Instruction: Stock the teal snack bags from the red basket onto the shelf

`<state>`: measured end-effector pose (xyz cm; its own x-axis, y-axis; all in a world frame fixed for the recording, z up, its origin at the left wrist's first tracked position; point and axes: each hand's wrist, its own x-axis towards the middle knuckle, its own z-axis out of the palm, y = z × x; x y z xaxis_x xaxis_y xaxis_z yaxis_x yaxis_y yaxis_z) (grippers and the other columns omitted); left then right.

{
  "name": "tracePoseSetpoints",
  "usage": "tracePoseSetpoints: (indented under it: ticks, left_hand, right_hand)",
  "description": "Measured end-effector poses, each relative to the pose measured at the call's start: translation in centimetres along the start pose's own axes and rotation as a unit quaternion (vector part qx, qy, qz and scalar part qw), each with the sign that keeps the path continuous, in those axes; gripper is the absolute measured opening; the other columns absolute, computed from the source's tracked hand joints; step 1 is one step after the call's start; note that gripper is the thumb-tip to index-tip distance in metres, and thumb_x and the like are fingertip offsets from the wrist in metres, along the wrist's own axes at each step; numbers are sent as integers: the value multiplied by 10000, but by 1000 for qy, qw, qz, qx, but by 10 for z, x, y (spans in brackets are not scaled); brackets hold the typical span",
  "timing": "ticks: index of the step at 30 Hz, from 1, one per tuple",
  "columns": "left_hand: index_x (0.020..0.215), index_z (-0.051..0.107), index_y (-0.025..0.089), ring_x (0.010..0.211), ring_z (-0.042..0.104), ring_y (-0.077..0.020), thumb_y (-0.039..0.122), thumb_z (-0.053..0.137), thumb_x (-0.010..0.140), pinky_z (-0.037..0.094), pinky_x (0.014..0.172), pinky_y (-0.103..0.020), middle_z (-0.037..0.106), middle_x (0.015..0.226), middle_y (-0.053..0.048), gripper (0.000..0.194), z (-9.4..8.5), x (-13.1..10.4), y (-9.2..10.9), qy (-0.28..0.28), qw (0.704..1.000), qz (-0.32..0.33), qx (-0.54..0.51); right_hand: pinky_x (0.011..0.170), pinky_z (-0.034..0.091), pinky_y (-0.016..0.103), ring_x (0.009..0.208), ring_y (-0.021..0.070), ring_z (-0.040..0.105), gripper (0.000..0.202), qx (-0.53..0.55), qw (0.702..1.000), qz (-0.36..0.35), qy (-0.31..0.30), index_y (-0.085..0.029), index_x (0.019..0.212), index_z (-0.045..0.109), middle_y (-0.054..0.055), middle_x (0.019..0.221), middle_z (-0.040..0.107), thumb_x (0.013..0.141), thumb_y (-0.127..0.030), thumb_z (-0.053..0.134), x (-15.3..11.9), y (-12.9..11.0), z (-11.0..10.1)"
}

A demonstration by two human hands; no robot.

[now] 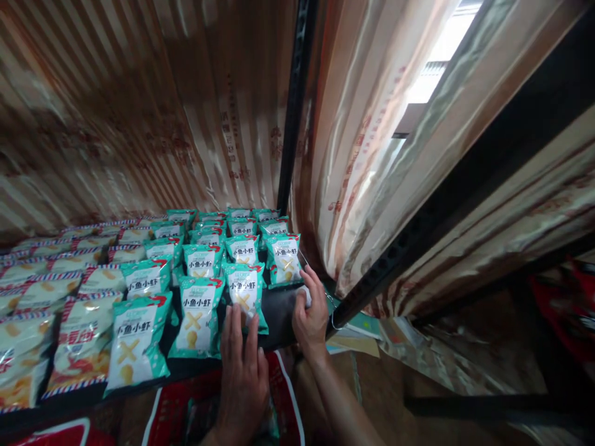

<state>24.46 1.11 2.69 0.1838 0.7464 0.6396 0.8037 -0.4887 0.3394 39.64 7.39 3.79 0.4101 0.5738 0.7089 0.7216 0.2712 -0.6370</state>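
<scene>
Rows of teal and white snack bags stand on a black shelf. My left hand has its fingers apart and stretched up against the lower front of a teal snack bag. To its right, my right hand is loosely cupped with its fingers apart, beside the lower right edge of another teal snack bag. A small pale patch shows between its thumb and fingers; I cannot tell what it is. More teal bags stand left of my left hand.
Cream snack bags with striped edges fill the shelf's left side. Black perforated posts rise behind and at the right. Printed tan sheeting hangs around the shelf. Red packaging lies below the front edge, papers lower right.
</scene>
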Motion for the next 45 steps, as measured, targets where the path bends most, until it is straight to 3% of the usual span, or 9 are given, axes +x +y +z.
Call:
tracePoseSetpoints:
  ticks: [6,12,15,18,23,27,32,39,45]
  left_hand:
    - [1482,217,174,1433,160,-358,11,445,844,339,1080,-564,116,1572,-185,696,6,7,-1,31,999,6,27]
    - [1414,364,171,1433,131,-387,44,479,847,358,1044,-596,105,1569,-203,592,10,12,-3,34,998,2,47]
    - [1346,448,150,1431,134,-395,56,485,846,357,1032,-610,147,1553,-225,510,10,14,-3,27,999,-4,47]
    - [1325,467,148,1428,156,-388,35,504,818,355,1032,-604,183,1543,-228,521,10,15,-2,17,998,-23,49]
    - [1363,435,212,1417,216,-370,7,521,798,426,986,-554,186,1550,-204,607,14,15,-2,18,997,-46,66]
    - [1356,449,221,1407,237,-387,23,553,797,454,963,-532,144,1560,-205,603,20,15,-3,24,996,-32,85]
    - [1365,446,187,1382,298,-385,28,558,793,458,971,-511,167,1552,-220,604,24,15,-4,41,995,-32,85]
    - [1343,454,129,1333,385,-353,-22,496,810,457,983,-491,344,1465,-238,555,27,22,-4,69,992,-37,102]
    - [1286,484,94,1324,387,-358,-23,471,824,466,970,-487,341,1450,-257,476,24,35,-7,75,993,-24,93]
  right_hand:
    - [978,474,475,1182,233,560,329,36,999,-38,-8,-173,1171,577,138,1233,611,894,-142,404,-1,-17,-2]
    - [884,548,415,1088,227,627,331,69,993,12,-99,-181,1211,556,129,1167,653,911,-206,418,-13,-33,-2]
    - [902,533,399,1056,217,639,354,46,989,7,-143,-177,1230,558,121,1168,661,906,-223,422,6,-45,6]
    - [964,478,406,1103,224,599,360,-9,979,-73,-188,-168,1222,583,110,1179,663,898,-208,432,49,-60,25]
    - [1009,388,369,1118,233,545,312,-169,910,-186,-331,-138,1137,650,112,1164,673,880,-152,474,125,-80,66]
    - [953,393,347,1069,248,560,257,-263,832,-243,-425,-158,1064,684,108,1055,708,891,-203,498,147,-83,88]
    - [884,416,312,1011,240,592,246,-269,822,-240,-440,-186,994,718,92,969,730,884,-188,498,147,-75,101]
    - [814,439,275,989,223,612,277,-267,839,-220,-420,-235,1049,712,54,1000,734,896,-201,484,151,-69,99]
    - [815,444,284,1006,227,615,265,-266,844,-209,-417,-264,1023,724,46,1001,737,887,-219,501,156,-72,101]
